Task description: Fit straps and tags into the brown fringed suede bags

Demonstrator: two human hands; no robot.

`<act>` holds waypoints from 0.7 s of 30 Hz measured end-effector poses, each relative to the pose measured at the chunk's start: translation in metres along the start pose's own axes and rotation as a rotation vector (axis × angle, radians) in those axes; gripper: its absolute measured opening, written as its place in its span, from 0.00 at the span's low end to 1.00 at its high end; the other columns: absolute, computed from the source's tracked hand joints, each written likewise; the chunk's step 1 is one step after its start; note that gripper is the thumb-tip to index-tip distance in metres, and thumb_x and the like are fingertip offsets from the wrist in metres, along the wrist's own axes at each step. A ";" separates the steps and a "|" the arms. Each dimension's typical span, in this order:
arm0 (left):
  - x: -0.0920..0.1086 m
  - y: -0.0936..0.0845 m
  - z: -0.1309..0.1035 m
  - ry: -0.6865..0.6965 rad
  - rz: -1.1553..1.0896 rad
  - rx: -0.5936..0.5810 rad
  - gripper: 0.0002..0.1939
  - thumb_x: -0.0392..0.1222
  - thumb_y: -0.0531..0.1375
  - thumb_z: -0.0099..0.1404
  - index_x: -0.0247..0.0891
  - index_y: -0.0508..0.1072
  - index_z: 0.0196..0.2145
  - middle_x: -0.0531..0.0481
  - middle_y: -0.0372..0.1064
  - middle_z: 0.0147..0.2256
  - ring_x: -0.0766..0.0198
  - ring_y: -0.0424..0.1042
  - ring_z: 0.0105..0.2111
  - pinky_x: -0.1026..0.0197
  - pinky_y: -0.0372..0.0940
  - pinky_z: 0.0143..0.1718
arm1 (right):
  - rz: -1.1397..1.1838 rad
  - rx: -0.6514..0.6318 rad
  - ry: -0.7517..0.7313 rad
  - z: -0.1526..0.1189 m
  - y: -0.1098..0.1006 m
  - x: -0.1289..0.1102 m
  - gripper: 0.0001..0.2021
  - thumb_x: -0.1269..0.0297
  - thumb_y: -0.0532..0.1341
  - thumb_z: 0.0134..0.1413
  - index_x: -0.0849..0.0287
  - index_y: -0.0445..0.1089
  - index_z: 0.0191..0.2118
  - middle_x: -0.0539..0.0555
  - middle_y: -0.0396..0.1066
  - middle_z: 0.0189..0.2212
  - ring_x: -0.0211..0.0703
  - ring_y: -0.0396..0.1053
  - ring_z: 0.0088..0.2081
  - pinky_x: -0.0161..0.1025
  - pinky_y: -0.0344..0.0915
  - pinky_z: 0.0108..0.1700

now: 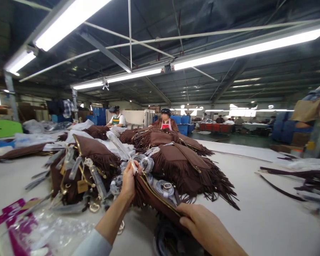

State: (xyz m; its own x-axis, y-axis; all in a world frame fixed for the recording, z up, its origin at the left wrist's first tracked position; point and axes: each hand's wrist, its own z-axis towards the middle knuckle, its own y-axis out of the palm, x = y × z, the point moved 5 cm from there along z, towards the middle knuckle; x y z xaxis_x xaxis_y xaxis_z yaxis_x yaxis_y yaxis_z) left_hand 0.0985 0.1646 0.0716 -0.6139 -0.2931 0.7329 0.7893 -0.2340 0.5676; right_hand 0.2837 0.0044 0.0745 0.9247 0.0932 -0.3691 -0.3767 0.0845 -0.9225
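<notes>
A brown fringed handbag [155,197] with a gold zipper along its top edge hangs between my hands, tilted down to the right. My left hand [129,180] is closed around its far end, beside a strip of clear plastic wrap [120,144]. My right hand [196,216] pinches the near end of the zipper edge between thumb and fingers. Behind it lies a fringed brown bag [181,161], and to the left is a pile of brown bags [92,153] with wrapped straps and gold rings. Coiled straps in plastic [165,187] sit just beyond the zipper.
The white table [245,188] extends to both sides. Dark brown strips [290,174] lie at the right. Crumpled clear plastic bags [56,227] and purple printed packaging [13,222] lie front left. Two people [165,122] [118,119] are across the table.
</notes>
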 end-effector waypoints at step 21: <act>0.031 0.005 -0.126 -0.059 0.799 -0.789 0.09 0.29 0.63 0.54 0.42 0.77 0.31 0.43 0.73 0.32 0.52 0.72 0.34 0.56 0.64 0.45 | 0.235 -0.037 -0.060 0.011 0.013 0.008 0.11 0.70 0.55 0.55 0.57 0.63 0.22 0.47 0.65 0.20 0.39 0.64 0.25 0.33 0.54 0.27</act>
State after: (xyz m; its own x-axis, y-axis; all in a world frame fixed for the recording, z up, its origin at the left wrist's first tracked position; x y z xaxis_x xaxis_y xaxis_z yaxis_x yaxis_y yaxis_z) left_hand 0.0825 0.0373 0.0502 0.0846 -0.5822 0.8087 0.7193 -0.5259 -0.4538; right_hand 0.2858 0.0171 0.0602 0.8063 0.1650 -0.5680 -0.5781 0.0168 -0.8158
